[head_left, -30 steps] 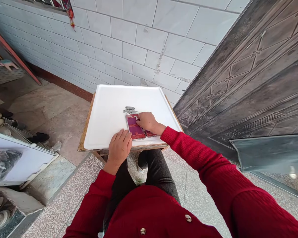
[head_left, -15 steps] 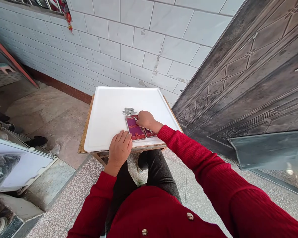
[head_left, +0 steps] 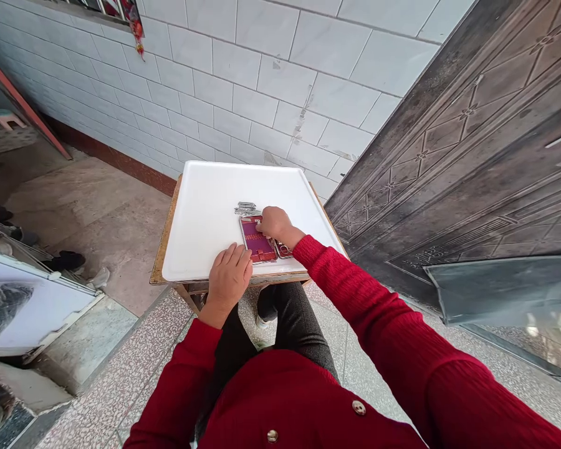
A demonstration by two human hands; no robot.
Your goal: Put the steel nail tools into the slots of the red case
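Note:
An opened manicure case (head_left: 257, 242) with a purple lining, a row of elastic loops and dark red edges lies near the front edge of the white tray (head_left: 201, 212). My right hand (head_left: 277, 223) is over the case with thumb and fingers pinched together at its upper part. Something small and pale shows at the fingertips, too small to name. My left hand (head_left: 231, 274) lies with fingers stretched out on the tray, at the case's lower left corner. Several slim metal tools (head_left: 246, 208) are piled just beyond the case. Small scissors (head_left: 283, 248) show in its right half, partly hidden by my right wrist.
The tray rests on a wooden table (head_left: 158, 274) against a white tiled wall (head_left: 206, 93). A dark metal door (head_left: 430, 187) stands close on the right. At left are a white cabinet (head_left: 37, 299) and a rack with shoes.
The view has shifted slightly. My right hand stays pinched over the case's upper part, and my left hand stays at its corner.

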